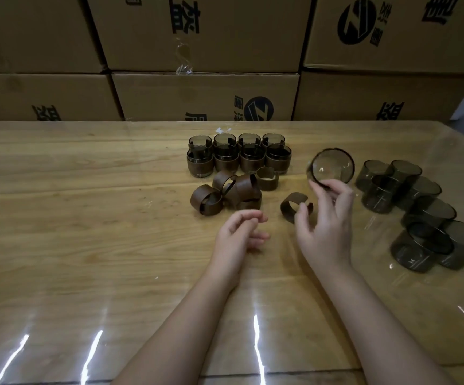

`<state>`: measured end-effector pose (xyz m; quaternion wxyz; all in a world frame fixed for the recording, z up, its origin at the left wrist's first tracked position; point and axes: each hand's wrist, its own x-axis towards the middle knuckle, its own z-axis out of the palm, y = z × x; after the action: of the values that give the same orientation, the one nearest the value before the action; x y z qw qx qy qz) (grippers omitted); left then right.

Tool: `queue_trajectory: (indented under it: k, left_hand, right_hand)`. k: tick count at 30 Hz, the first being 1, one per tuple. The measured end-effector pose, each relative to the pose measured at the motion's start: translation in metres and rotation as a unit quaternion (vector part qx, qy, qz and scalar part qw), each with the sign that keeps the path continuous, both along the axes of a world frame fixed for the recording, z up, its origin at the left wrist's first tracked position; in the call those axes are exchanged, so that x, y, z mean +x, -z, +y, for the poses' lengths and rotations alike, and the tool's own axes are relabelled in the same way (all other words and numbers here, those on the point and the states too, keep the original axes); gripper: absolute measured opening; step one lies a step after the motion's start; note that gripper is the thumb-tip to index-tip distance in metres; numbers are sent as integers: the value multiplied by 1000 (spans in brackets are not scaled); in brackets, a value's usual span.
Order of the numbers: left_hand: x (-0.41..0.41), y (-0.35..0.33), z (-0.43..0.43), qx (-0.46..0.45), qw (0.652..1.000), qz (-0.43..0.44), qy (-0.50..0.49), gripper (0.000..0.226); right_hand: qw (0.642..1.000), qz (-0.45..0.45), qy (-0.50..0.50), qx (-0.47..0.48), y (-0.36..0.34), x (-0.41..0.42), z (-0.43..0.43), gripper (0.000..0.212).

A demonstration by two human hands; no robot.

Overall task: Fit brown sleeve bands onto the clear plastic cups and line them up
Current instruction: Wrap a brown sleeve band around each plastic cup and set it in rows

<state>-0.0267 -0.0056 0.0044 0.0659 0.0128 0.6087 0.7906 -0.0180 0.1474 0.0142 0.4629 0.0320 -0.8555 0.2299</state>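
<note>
My right hand (326,226) pinches the rim of a smoky clear cup (332,169) tipped on its side, its base facing me. A loose brown sleeve band (291,204) lies just left of that hand, by the thumb. My left hand (239,232) hovers over the table with fingers loosely curled, holding nothing. A pile of several brown bands (229,194) lies ahead of it. Behind the pile, several banded cups (239,155) stand in two rows. Several bare cups (414,207) are clustered at the right.
The wooden table (72,218) has a glossy clear cover. Stacked cardboard boxes (203,51) form a wall along its far edge. The table's near edge (280,377) runs under my forearms.
</note>
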Motion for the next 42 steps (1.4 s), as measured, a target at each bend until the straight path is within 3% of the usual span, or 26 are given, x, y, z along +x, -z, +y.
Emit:
queue_trajectory:
  k: [5,10,17,23,25,30,42]
  left_hand:
    - [-8,-1,-9,159,986,-39,1,27]
    - [-9,-3,-14,217,974,-55,36,42]
    - [-10,-3,-12,170,980,-39,91,58]
    - [-11,2,-10,105,987,-21,119,41]
    - [-11,2,-9,95,989,-29,110,42]
    - [-14,2,-12,110,990,-62,68,62]
    - [-14,2,-13,150,985,-51,72,65]
  right_hand:
    - [992,11,-127,20,3,4,-30,36]
    - [973,3,-229,-39,7,8,-38,26]
    - [942,-9,-293,-163,4,10,-38,12]
    - [877,-62,-325,-348,-5,10,-34,15]
    - [879,-56,-335,-334,-6,11,-35,22]
    - [928,-59,-298,-214,-1,7,-30,46]
    - [925,-142,-307,-172,2,4,-30,51]
